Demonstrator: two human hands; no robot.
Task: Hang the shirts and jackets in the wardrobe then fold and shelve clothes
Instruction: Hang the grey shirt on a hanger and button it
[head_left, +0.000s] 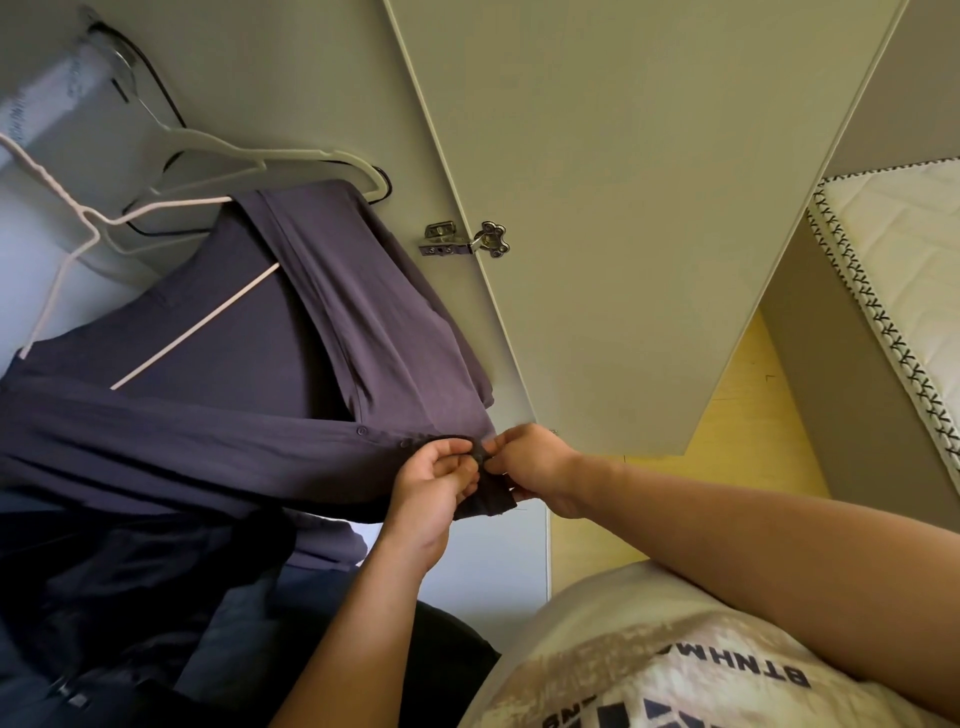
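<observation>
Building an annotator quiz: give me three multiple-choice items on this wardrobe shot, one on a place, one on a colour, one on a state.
1. Where is the mattress? A right of the wardrobe door; B inside the wardrobe; C on a chair.
2. The shirt on the hanger is: A red; B greyish purple; C white.
3. The left hand and right hand: A hang free; B pinch the shirt's buttoned edge; C grip the hanger.
Answers: 1 A, it lies beyond the door's right edge; 2 B, its cloth shows that; 3 B, fingertips meet there.
</observation>
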